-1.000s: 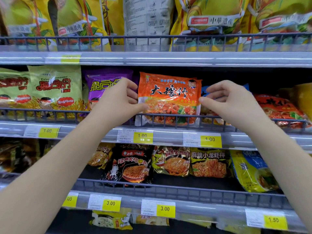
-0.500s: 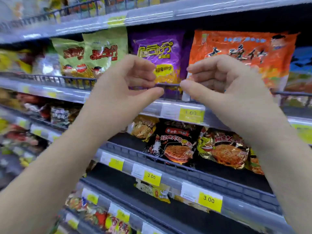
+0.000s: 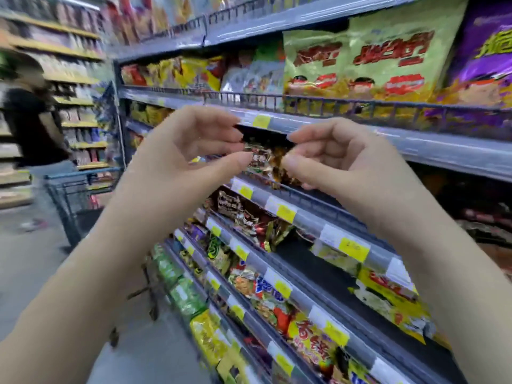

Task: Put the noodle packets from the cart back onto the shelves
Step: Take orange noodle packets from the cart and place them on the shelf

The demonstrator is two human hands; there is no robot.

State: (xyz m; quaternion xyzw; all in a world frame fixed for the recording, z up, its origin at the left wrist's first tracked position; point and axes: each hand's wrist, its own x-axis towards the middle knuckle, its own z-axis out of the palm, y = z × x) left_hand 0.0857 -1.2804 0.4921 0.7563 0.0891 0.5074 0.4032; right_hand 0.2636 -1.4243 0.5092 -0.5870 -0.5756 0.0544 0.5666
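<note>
**Empty hands hover at the shelf as the view swings down the aisle**

The view has turned left since half a second ago: the grey metal shelves (image 3: pixel 415 142) now run off diagonally, the orange packet that stood behind the right hand is out of sight, and the aisle's pale floor (image 3: pixel 33 259) has come into view. The pictures are blurred by the motion.

The shelves carry tiers of glossy, crinkled plastic noodle packets (image 3: pixel 266 295) behind a low dark wire rail (image 3: pixel 360 106). Whether any packet remains in the cart cannot be told.

Both forearms reach up from the lower corners, as before. The left hand (image 3: pixel 188 151) and the right hand (image 3: pixel 340 162) are level and near each other, thumbs pointing inward and not touching. Each hand's fingers are half curled with a gap to the thumb, and neither holds anything.

Two pale green foil packets with red lettering (image 3: pixel 388 59) stand upright on the upper tier, with a purple packet (image 3: pixel 487 51) just beside them on the right. A person in a dark top (image 3: pixel 33 126), blurred, stands at the far left. Near that person is a blue wire shopping cart (image 3: pixel 66 195).

A dark brown packet (image 3: pixel 266 159) shows in the gap between the two hands, which cover its edges. Small yellow price tags (image 3: pixel 354 248) dot the shelf fronts.
</note>
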